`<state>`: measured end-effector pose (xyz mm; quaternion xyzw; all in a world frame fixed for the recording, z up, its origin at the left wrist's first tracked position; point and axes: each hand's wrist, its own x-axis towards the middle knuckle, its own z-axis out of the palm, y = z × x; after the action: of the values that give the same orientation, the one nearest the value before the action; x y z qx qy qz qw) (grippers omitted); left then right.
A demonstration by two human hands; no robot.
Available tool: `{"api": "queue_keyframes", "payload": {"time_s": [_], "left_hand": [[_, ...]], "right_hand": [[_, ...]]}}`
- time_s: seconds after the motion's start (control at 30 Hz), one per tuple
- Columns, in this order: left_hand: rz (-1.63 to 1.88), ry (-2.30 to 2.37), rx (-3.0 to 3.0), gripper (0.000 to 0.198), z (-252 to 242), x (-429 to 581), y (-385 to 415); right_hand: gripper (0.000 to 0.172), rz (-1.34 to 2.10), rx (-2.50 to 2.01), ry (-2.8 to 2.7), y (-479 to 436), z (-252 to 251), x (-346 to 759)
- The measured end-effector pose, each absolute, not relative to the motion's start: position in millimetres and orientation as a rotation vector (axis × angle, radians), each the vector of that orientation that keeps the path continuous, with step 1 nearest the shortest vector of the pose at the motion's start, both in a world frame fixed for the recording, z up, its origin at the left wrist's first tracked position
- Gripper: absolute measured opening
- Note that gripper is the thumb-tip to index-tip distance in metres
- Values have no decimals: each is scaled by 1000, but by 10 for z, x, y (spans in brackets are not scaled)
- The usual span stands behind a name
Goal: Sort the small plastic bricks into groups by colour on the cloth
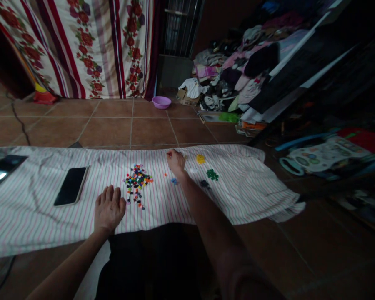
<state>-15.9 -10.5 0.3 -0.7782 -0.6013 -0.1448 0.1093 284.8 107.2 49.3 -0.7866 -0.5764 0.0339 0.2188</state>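
My left hand (109, 209) lies flat on the striped cloth (103, 160), fingers stretched out and holding nothing. Just right of it spreads a mixed heap of small coloured beads (138, 177). Farther out, near the cloth's far edge, my right hand (176, 162) is closed in a pinch. A bit of red shows at its fingertips; whether it is held or lies beneath them, I cannot tell. Around that hand are small single-colour groups: blue beads (174, 181), yellow beads (200, 158), green beads (212, 174), dark beads (204, 183) and white beads (193, 170), partly beside my forearm.
A phone (71, 186) rests on the cloth left of my left hand, with another phone (5, 171) at the far left. Beyond, on the tiled floor, stands a purple basin (161, 102). Piled clothes (231, 75) fill the back right; a toy panel (321, 154) lies at right.
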Motion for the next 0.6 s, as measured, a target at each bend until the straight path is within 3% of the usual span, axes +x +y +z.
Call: {"api": "queue_keyframes", "payload": {"time_s": [0.6], "left_hand": [[-454, -1806, -2319, 45, 5, -159, -106]], "right_hand": [[20, -13, -2300, -1422, 776, 709, 3749]]}}
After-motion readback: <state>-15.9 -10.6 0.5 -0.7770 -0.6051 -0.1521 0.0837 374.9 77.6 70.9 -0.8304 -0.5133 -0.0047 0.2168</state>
